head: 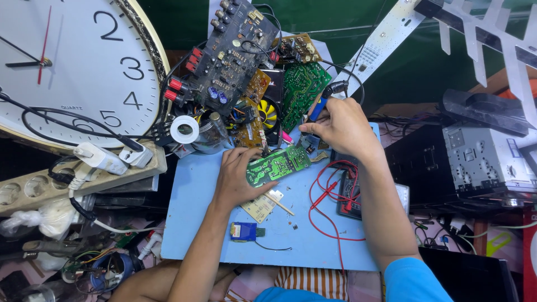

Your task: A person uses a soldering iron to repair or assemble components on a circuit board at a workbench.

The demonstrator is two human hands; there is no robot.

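My left hand (238,179) presses down on a small green circuit board (279,163) lying on a light blue mat (196,223). Its fingers wrap the board's left edge. My right hand (342,127) grips a blue-handled soldering iron (323,102) like a pen. The iron's tip points down at the board's upper right corner. A small beige board (262,206) lies just below my left hand, and a little blue module (244,231) sits nearer to me.
Several circuit boards (246,61) are stacked behind the mat beside a roll of solder (184,129). Red probe leads (327,198) and a multimeter (349,196) lie right. A wall clock (72,67) and power strip (67,179) stand left, metal casings (486,162) right.
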